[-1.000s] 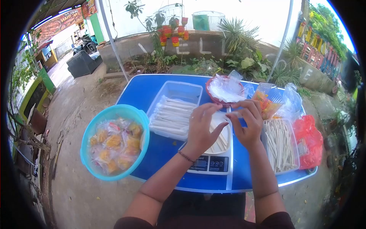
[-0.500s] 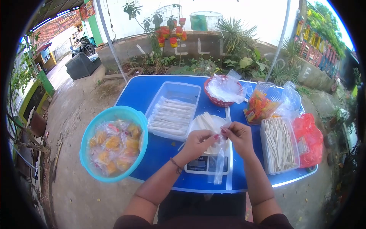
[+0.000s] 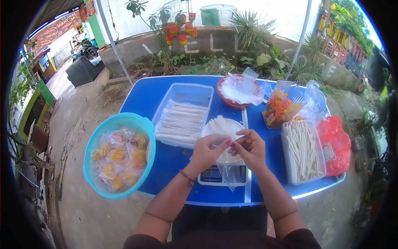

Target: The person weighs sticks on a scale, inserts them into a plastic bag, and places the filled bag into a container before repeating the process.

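Above a white kitchen scale (image 3: pixel 212 179), my left hand (image 3: pixel 208 152) and my right hand (image 3: pixel 250 150) meet, fingertips almost touching. Between them they pinch the top of a narrow clear plastic bag (image 3: pixel 230 173), which hangs down over the front of the scale. Thin whitish sticks (image 3: pixel 217 124) lie on the scale's round plate, partly behind my left hand. Left of the scale, a clear plastic tub (image 3: pixel 192 92) holds several bagged bundles of sticks (image 3: pixel 182 120). Another tub of loose sticks (image 3: pixel 304 151) stands to the right.
A turquoise basin (image 3: pixel 88 176) with bagged yellowish items stands at the left. At the back are a red basket (image 3: pixel 232 102) of clear bags and a clear container (image 3: pixel 282 108) of orange-red packets. A red plastic bag (image 3: pixel 336 145) lies on the blue table's (image 3: pixel 166 166) right side.
The bag between my fingers has gone from a narrow, folded strip to a wider, more spread shape. My right fingers have shifted their hold. The view has tilted slightly.
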The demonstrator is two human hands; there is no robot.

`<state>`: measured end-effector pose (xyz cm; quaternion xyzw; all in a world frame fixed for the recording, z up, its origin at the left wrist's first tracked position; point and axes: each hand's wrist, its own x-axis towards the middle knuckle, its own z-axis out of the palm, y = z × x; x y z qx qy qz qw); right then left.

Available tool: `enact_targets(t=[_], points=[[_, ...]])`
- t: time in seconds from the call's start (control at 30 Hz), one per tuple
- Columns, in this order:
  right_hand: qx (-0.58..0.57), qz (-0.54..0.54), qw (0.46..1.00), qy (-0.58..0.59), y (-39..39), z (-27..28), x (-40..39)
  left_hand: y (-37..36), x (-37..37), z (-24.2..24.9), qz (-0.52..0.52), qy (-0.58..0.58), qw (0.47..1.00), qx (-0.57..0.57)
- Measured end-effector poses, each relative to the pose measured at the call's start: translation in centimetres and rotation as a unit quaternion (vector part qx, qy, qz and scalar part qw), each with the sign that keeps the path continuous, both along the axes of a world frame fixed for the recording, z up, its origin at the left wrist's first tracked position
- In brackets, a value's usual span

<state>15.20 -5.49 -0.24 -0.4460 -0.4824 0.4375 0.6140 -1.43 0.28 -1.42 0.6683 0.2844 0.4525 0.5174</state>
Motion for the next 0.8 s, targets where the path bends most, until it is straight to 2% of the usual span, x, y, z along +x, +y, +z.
enact_targets(t=[0.1, 0.13, 0.2, 0.23, 0.37, 0.7, 0.8], points=[[0.039, -0.094, 0.968, -0.228, -0.2, -0.4, 0.3, 0.6, -0.5, -0.1, 0.03, -0.042, 0.997, -0.066], [0.075, -0.132, 0.931, -0.333, -0.2, -0.2, 0.3, 1.0, -0.8, -0.1, 0.024, -0.076, 0.989, -0.127], [0.144, -0.201, 0.813, -0.528, -0.3, 0.7, 0.1, 1.2, -0.9, 0.7, 0.005, -0.2, 0.959, -0.201], [0.132, -0.192, 0.807, -0.543, -0.3, 0.9, -0.2, 1.4, -1.0, 1.0, -0.004, -0.262, 0.936, -0.235], [0.122, -0.165, 0.789, -0.579, -0.5, 0.3, -1.7, 1.7, -1.2, 1.0, -0.032, -0.289, 0.913, -0.284], [0.129, -0.179, 0.79, -0.573, 0.1, -1.0, -2.1, 1.6, -1.3, 1.0, -0.068, -0.29, 0.899, -0.32], [0.147, -0.19, 0.813, -0.53, 0.5, -1.4, -1.8, 1.6, -1.3, 0.7, -0.081, -0.284, 0.898, -0.325]])
